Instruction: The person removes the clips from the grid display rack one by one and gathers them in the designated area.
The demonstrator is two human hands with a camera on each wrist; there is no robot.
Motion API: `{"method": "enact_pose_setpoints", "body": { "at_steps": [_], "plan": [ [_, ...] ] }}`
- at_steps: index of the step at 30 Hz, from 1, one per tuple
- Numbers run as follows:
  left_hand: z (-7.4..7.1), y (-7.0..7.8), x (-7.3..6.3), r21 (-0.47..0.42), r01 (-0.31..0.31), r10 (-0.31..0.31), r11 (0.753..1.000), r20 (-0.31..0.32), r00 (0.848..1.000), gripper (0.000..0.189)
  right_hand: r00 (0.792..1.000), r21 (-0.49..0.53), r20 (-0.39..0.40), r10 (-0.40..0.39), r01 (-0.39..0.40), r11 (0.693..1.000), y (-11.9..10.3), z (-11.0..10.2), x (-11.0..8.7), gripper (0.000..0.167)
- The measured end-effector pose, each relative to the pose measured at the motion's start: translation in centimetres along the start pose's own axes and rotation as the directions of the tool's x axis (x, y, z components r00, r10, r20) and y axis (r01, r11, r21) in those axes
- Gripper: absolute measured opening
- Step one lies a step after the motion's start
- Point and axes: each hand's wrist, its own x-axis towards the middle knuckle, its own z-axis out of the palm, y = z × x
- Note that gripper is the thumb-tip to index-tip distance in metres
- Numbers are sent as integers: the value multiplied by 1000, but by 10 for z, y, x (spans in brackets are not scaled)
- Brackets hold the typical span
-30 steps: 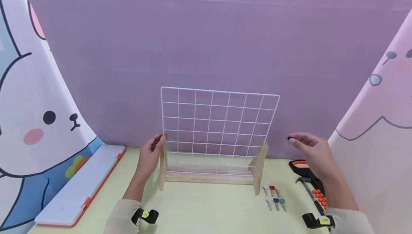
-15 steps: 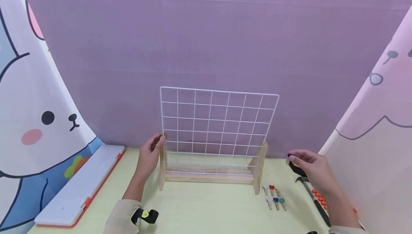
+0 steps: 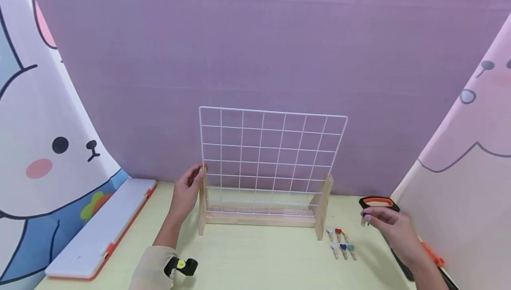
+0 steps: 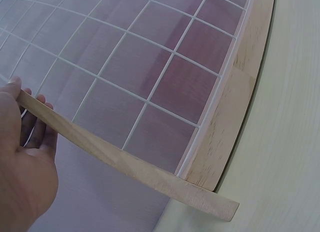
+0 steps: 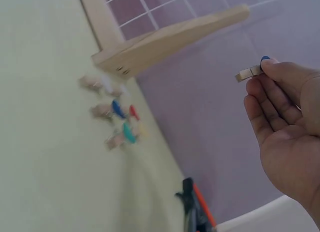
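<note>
A white wire grid panel point(image 3: 273, 112) stands upright in a wooden stand point(image 3: 259, 221). My left hand point(image 3: 187, 192) holds the top of the stand's left upright point(image 4: 125, 164), thumb on one side and fingers behind. To the right of the stand, my right hand point(image 3: 399, 237) pinches a small wooden clothespin point(image 5: 248, 73) with a dark blue decoration, partly covered by the thumb. It is above the table. Several more clothespins point(image 3: 343, 247) with coloured hearts lie in two rows near the stand's right foot; white, red, yellow, blue and teal show.
A black and orange handle point(image 3: 378, 202) lies at the right back. Other tools beneath the right arm are mostly hidden, with an orange piece point(image 3: 433, 254) showing. A long white case point(image 3: 101, 230) with red trim lies at the left. A purple cloth point(image 3: 271, 50) hangs behind.
My right hand has moved down toward the table and slightly right, carrying the clothespin. My left hand stays on the upright, and the stand and grid hold their place.
</note>
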Motion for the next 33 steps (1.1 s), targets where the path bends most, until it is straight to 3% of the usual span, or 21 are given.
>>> {"method": "enact_pose_setpoints", "body": {
  "at_steps": [4,11,17,27,33],
  "plan": [
    [1,-1,0,6,-7,7,1000,3,1000,41,995,-6,20,95,-95,995,14,2,-7,40],
    [1,-3,3,-19,-63,63,998,17,998,38,961,20,104,257,-260,965,42,10,-21,42],
    [1,-5,4,-20,-74,74,997,3,997,37,955,59,136,263,-273,960,53,12,-22,38],
    [1,-5,3,-18,-67,67,998,-1,998,37,928,-16,211,308,-312,950,68,8,-18,38],
    [0,-2,4,-9,-62,62,998,0,998,38,934,-75,199,296,-286,955,76,10,-17,38]
  ]
}}
